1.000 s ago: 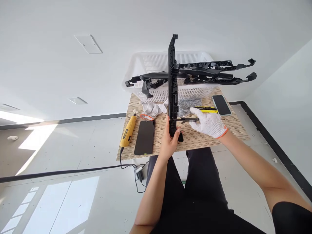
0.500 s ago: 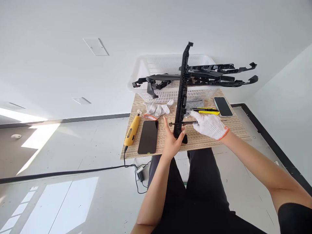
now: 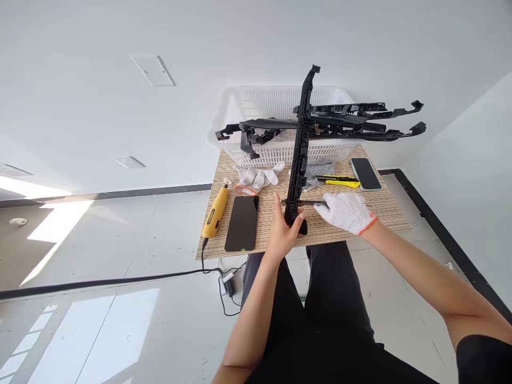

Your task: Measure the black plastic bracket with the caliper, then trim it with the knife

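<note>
Down at the near edge of the surface (image 3: 384,213), the bare left hand (image 3: 280,237) has its grip closed around the lower end of a long black plastic part (image 3: 299,154), which stands nearly upright, its foot on the wood and its top leaning slightly right in front of the white basket (image 3: 248,106). The gloved right hand (image 3: 347,212) is closed on a thin dark tool (image 3: 306,202) whose tip meets the part just above the left thumb. To work well, the left hand should probably keep the foot planted so the tall part cannot swing, and the tool should move away from those bare fingers, which sit very close to its tip. Room is tight: more black parts (image 3: 360,120) overhang the basket's right rim just behind, a dark phone (image 3: 242,223) lies just left, and yellow knives (image 3: 340,181) lie behind the glove. The foot stands near the surface's front edge, so it could slip off.
</note>
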`<action>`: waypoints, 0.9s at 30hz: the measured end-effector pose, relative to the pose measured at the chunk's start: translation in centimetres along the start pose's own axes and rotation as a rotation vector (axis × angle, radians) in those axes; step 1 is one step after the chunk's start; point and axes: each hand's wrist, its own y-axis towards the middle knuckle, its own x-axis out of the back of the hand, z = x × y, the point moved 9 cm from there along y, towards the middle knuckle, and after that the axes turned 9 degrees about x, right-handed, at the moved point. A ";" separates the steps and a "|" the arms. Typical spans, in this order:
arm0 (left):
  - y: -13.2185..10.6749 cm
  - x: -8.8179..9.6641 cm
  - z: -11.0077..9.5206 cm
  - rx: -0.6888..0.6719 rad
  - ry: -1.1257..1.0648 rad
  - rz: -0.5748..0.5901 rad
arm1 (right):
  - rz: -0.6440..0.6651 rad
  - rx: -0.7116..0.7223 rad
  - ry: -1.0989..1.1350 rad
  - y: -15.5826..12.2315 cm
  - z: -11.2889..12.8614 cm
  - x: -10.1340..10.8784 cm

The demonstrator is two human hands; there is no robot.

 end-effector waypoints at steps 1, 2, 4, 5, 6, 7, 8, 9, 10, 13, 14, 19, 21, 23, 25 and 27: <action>0.0 0.0 0.0 0.003 0.014 -0.003 | 0.013 -0.014 0.007 0.0 -0.1 -0.1; 0.0 0.1 0.0 0.008 0.023 -0.006 | 0.025 -0.024 0.014 0.0 -0.2 -0.1; 0.0 0.1 0.0 0.020 0.027 -0.005 | 0.039 -0.034 0.028 0.0 -0.3 0.0; 0.0 0.1 0.0 0.024 0.025 -0.007 | 0.041 -0.035 0.040 -0.1 -0.3 0.0; 0.0 0.1 0.0 0.027 0.028 -0.008 | 0.040 -0.033 0.058 -0.1 -0.3 0.1; -0.1 0.0 0.0 0.030 0.038 -0.009 | 0.039 -0.029 0.091 -0.2 -0.1 0.1; -0.1 0.0 -0.1 0.031 0.061 -0.011 | 0.041 -0.017 0.146 -0.2 0.0 0.0; -0.1 0.0 -0.3 0.034 0.097 -0.016 | 0.046 0.004 0.223 -0.2 0.3 -0.2; -0.2 0.0 -0.4 0.036 0.144 -0.028 | 0.055 0.035 0.321 -0.1 0.8 -0.4; -0.5 0.2 -1.0 0.066 0.330 -0.083 | 0.079 0.155 0.671 0.5 2.1 -1.3; -0.6 0.2 -1.1 0.086 0.395 -0.093 | 0.087 0.187 0.777 0.8 2.5 -1.5; -1.4 -0.1 -0.9 0.151 0.646 -0.104 | 0.193 0.222 1.056 2.2 3.7 -3.0; -1.9 -0.3 -1.1 0.123 0.678 -0.101 | 0.199 0.196 1.026 2.5 4.1 -3.3; -2.7 0.0 -1.7 0.111 0.713 -0.099 | 0.187 0.183 0.963 2.7 4.5 -3.3; -4.0 0.7 -3.2 0.124 0.774 -0.090 | 0.188 0.169 0.895 2.8 4.8 -3.2; -5.8 1.2 -6.3 0.081 0.775 -0.045 | 0.202 0.137 0.826 2.9 4.7 -3.3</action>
